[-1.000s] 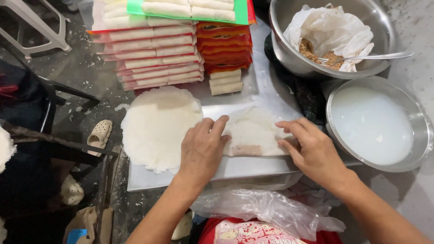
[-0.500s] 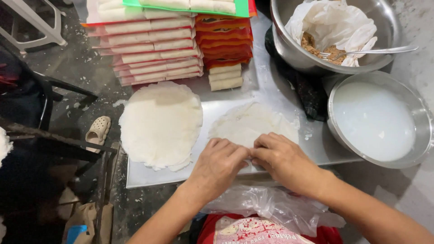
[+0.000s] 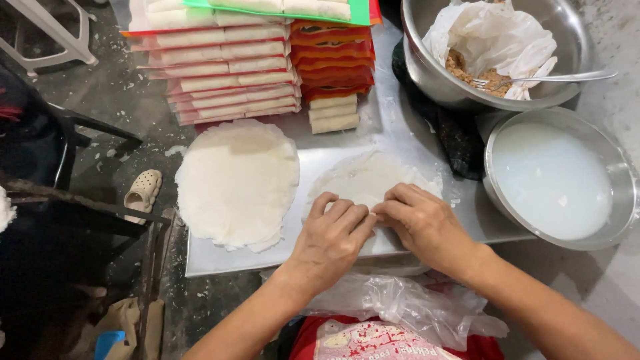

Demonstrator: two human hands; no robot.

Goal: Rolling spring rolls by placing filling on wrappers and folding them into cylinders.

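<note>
Head view, the only one: your left hand point(image 3: 331, 235) and right hand point(image 3: 425, 223) sit side by side on the near edge of a single thin wrapper point(image 3: 365, 181), fingers point(image 3: 347, 215) curled down and pressing or pinching the folded near flap. No filling shows; whatever is inside is hidden under your hands. The wrapper lies on the metal tray point(image 3: 220, 257) on the bench, just right of the stack of round white wrappers point(image 3: 237, 180).

Progress, as a judgement: this roll looks early to mid, with the near edge folded over and the far half of the sheet still flat and open. Sides don't look tucked yet, but I can't tell for sure. Rolling up and sealing are left.

Batch so far: plenty done. Finished rolls fill the stacked red trays point(image 3: 223, 63) at the far edge, a few loose rolls point(image 3: 333, 113) lie next to them, and another green-edged tray point(image 3: 280, 9) is on top. Plenty left too: the wrapper stack is thick, and the steel bowl of brown filling point(image 3: 493, 50), with a fork point(image 3: 533, 80) and a plastic liner, still holds some. The bowl of cloudy white liquid point(image 3: 553, 177) is near your right hand.
</note>
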